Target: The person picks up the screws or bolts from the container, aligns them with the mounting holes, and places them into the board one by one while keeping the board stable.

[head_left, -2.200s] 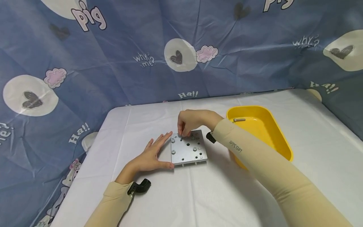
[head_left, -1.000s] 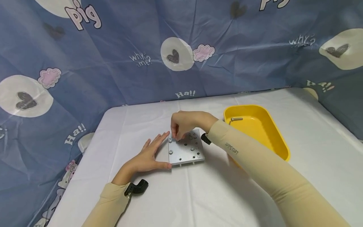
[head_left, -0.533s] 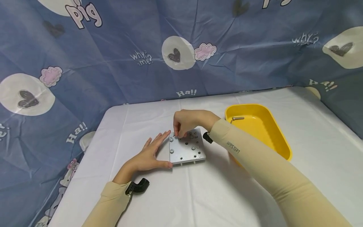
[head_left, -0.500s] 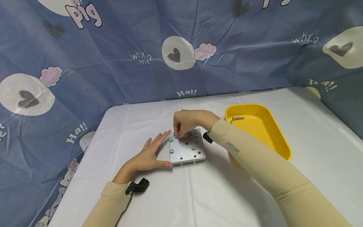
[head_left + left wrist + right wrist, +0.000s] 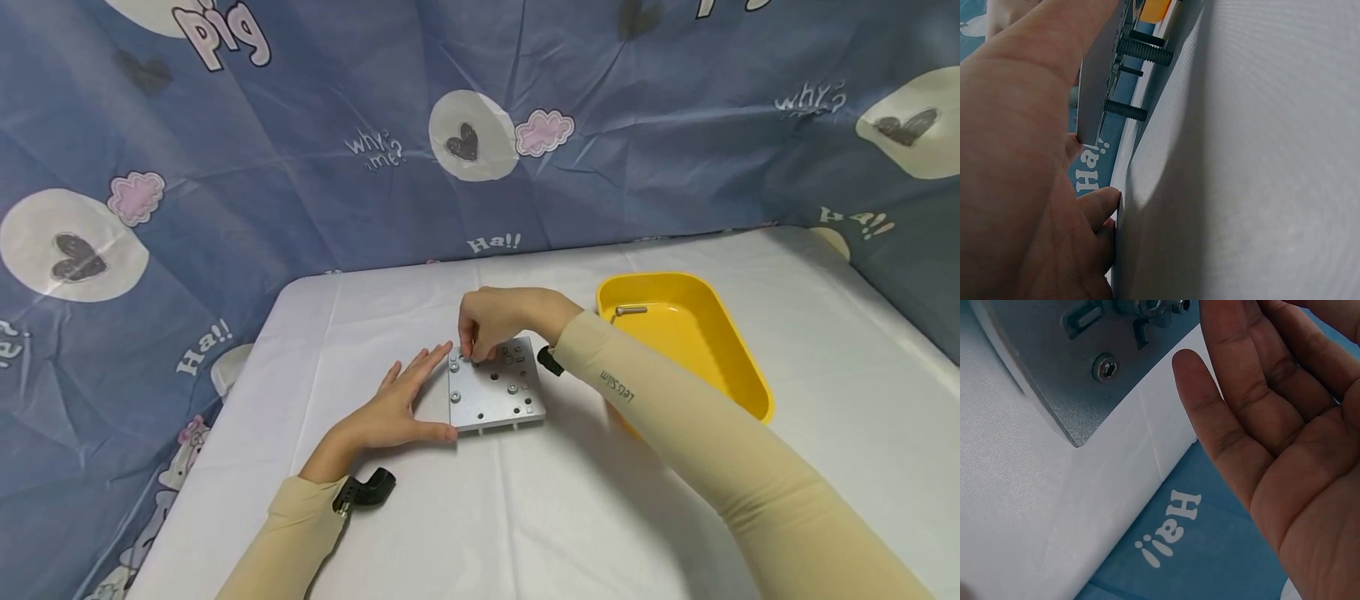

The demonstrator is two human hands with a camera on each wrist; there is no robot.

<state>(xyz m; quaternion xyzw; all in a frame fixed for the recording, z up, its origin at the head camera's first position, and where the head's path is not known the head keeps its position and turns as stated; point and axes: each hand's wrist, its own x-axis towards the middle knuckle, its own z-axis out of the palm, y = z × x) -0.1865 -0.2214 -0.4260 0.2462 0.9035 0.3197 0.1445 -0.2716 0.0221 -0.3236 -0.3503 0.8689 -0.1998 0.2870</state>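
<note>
A silver metal plate (image 5: 491, 400) with holes and several socket-head screws lies mid-table in the head view. My left hand (image 5: 390, 421) rests along its left side, fingers spread and straight, thumb at the near corner. My right hand (image 5: 495, 321) is bent over the far-left part of the plate. Its thumb and fingertips pinch a screw, almost wholly hidden by them. Threaded screw shanks (image 5: 1144, 52) stick out beneath the plate in the left wrist view. In the right wrist view, a socket-head screw (image 5: 1105, 367) sits near a plate corner, beside the right fingers (image 5: 1210, 403).
To the right, partly behind the right forearm, stands a yellow tray (image 5: 738, 358). A loose screw (image 5: 632, 310) lies in it, with part of another small item beside it. White cloth (image 5: 585, 517) covers the table, and a printed blue curtain (image 5: 360, 217) hangs behind.
Earlier, a dark screw shank showed between my right fingertips and the plate. Those fingertips have shifted slightly left and sit lower, covering it. My left hand keeps its place on the plate.
</note>
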